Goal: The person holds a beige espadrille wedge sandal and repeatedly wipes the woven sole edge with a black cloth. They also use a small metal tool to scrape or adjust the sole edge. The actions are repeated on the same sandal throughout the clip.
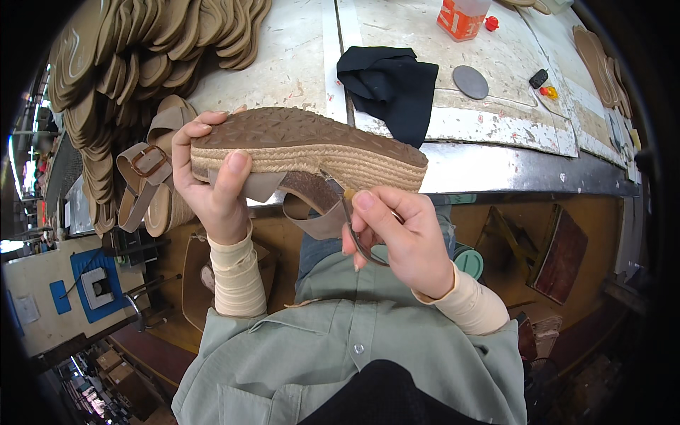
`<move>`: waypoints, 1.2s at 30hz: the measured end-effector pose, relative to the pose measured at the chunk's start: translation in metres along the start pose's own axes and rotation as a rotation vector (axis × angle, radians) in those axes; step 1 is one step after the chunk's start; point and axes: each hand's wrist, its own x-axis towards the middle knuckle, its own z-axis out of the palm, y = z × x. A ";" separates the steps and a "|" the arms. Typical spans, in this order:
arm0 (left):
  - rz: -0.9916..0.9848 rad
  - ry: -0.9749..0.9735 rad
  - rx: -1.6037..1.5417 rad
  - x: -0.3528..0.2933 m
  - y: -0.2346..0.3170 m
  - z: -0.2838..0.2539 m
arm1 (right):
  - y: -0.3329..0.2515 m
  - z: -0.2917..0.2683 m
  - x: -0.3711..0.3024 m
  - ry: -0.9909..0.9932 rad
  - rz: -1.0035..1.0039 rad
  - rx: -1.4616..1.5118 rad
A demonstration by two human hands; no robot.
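A platform sandal [368, 166] with a braided, rope-like side is tipped so its brown textured sole faces up and away from me. My left hand [216, 180] is closed round one end of it, thumb on the near side. Hanging below the sole are its taupe straps. In my right hand [407, 237] is a small pair of scissors [357, 237], gripped by the handles. Their tips are at the lower edge of the braid, near the middle of the sandal; I cannot tell whether they touch it. Beside my left hand stands another sandal [166, 209] with a buckled strap.
Stacked insoles [156, 42] crowd the table's far left. Beyond the sandal lie a black cloth [393, 88] and a grey disc [470, 82]. A bottle of red liquid [462, 18] stands farther back. The table's metal edge [510, 170] runs in front of me.
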 end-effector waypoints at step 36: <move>-0.215 -0.032 0.301 0.034 -0.018 0.020 | -0.017 -0.021 0.000 -0.019 -0.010 -0.161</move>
